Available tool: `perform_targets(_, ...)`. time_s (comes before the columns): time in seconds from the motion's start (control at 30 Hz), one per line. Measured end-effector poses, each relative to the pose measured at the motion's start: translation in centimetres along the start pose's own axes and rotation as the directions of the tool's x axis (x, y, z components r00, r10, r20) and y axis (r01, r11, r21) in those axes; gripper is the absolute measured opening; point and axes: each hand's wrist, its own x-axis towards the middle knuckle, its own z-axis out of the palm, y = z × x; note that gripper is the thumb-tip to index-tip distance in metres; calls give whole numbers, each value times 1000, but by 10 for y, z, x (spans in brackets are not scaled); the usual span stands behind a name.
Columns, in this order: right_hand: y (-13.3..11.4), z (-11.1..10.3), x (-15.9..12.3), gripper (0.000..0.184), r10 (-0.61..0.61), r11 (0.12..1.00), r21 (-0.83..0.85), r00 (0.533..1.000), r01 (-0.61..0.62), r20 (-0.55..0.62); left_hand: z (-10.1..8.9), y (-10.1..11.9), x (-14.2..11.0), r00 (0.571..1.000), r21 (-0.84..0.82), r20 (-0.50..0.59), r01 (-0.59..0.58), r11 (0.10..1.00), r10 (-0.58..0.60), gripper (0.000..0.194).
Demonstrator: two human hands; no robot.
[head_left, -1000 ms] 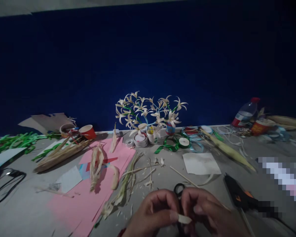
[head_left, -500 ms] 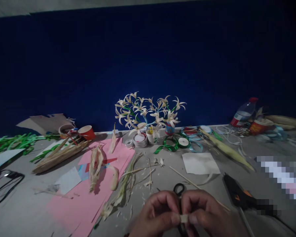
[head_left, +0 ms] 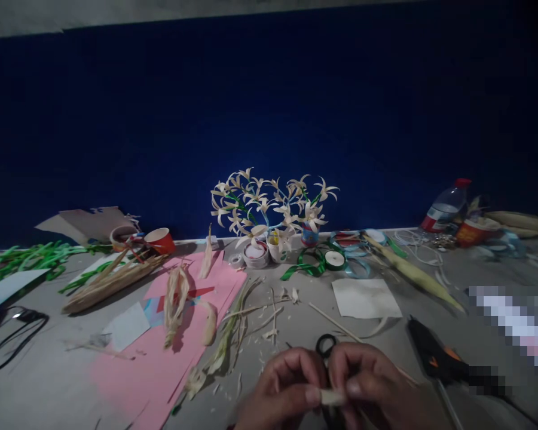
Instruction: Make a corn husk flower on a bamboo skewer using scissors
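Note:
My left hand (head_left: pixel 284 388) and my right hand (head_left: pixel 370 385) meet at the bottom middle of the view, both pinching a small pale strip of husk (head_left: pixel 332 397) between thumbs and fingers. Black scissors (head_left: pixel 326 344) lie on the table just behind my hands, mostly hidden by them. Farther back stands a bunch of pale husk flowers (head_left: pixel 271 203) on green and blue stems.
A black glue gun (head_left: pixel 437 358) lies to the right of my hands. Pink paper (head_left: pixel 161 364) with dried husks (head_left: pixel 176 301) covers the left middle. Ribbon rolls (head_left: pixel 334 258), a white paper square (head_left: pixel 365 297), a red cup (head_left: pixel 160 240), a plastic bottle (head_left: pixel 446 206) and a black cable (head_left: pixel 13 334) lie around.
The husk strip stuck out past my right fingers a second ago; now it is shorter between both thumbs. My hands have stayed in nearly the same place.

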Motion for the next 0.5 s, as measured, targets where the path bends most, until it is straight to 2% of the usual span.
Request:
perform_targets(0.1, 1, -5, -2, 21, -30, 999, 26, 999, 31, -27, -3, -2, 0, 1000, 13, -7, -19, 1000, 19, 21)
perform_targets(0.23, -2, -3, -9, 13, -35, 980, -197, 999, 26, -41, -1, 2, 0, 999, 157, -26, -22, 987, 26, 21)
perform_targets(0.3, -1, -2, -10, 13, -33, 968, -251, 998, 19, -53, 1, 4, 0, 999, 176, -27, -22, 984, 27, 19)
perform_targets(0.4, 2, -2, -7, 18, -14, 994, -106, 997, 6, -75, 4, 7, 0, 999, 114, -38, -17, 993, 21, 18)
perform_targets(0.5, 6, -3, -3, 23, -2, 999, 44, 995, 7, -98, 7, 12, -2, 991, 50, -126, -44, 998, 50, 13)
